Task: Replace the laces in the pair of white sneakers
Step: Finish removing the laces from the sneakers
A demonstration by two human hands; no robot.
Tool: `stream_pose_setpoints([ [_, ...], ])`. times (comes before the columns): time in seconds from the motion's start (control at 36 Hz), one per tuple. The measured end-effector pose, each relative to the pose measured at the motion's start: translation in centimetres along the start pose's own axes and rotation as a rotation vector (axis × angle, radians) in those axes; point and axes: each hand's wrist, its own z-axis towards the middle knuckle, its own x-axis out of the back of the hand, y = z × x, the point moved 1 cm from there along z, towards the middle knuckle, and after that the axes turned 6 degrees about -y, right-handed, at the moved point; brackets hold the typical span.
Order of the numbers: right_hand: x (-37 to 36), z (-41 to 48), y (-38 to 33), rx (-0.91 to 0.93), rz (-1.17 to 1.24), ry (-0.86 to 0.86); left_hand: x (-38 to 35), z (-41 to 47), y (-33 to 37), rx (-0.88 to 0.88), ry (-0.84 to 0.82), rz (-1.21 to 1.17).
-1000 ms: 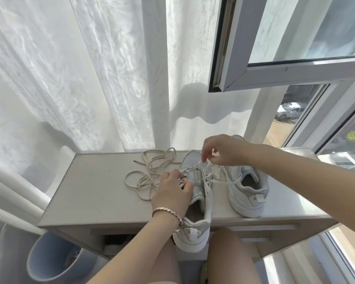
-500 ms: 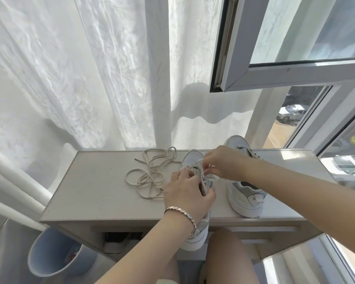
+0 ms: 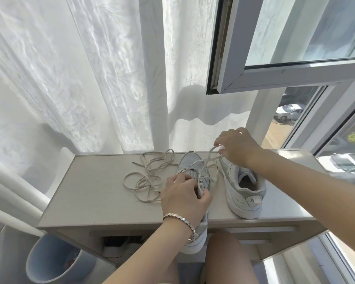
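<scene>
Two white sneakers stand on a pale desk (image 3: 94, 193). My left hand (image 3: 183, 196) grips the tongue and eyelet side of the nearer sneaker (image 3: 193, 167), whose heel juts past the front edge. My right hand (image 3: 237, 147) pinches a white lace (image 3: 208, 158) that runs from that sneaker's eyelets and is drawn up and back to the right. The other sneaker (image 3: 242, 189) stands to the right with no lace showing, partly behind my right wrist. A loose cream lace (image 3: 148, 175) lies tangled on the desk left of the shoes.
White curtains (image 3: 90, 78) hang behind the desk. An open window sash (image 3: 285, 78) juts in at upper right. A blue bin (image 3: 53, 261) stands on the floor at lower left. My knees are under the desk's front edge.
My right hand has risen and moved back to the right, pulling the white lace out through the eyelets. My left hand has stayed on the nearer sneaker's tongue.
</scene>
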Motion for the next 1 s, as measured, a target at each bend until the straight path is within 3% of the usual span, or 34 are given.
stream_pose_setpoints([
  [0.08,0.3,-0.8,-1.6,0.207,0.19,-0.104,-0.1,0.0,0.0,-0.011,0.004,0.004],
  [0.17,-0.2,-0.9,-3.0,0.35,0.134,-0.131,-0.1,0.0,0.0,-0.011,0.006,-0.007],
  [0.28,-1.0,-0.5,-3.9,0.357,0.138,-0.181,-0.2,0.0,-0.1,-0.018,0.009,-0.012],
  [0.47,-1.3,-1.0,-3.7,0.373,0.155,-0.115,-0.4,0.0,-0.2,-0.019,0.022,-0.024],
  [0.83,-1.8,-0.3,-3.9,0.055,0.629,-0.2,-0.2,0.2,-0.2,-0.014,0.032,-0.034],
  [1.0,-1.6,0.3,-5.5,-0.1,0.569,-0.1,-0.2,0.2,0.0,0.002,0.044,-0.047],
])
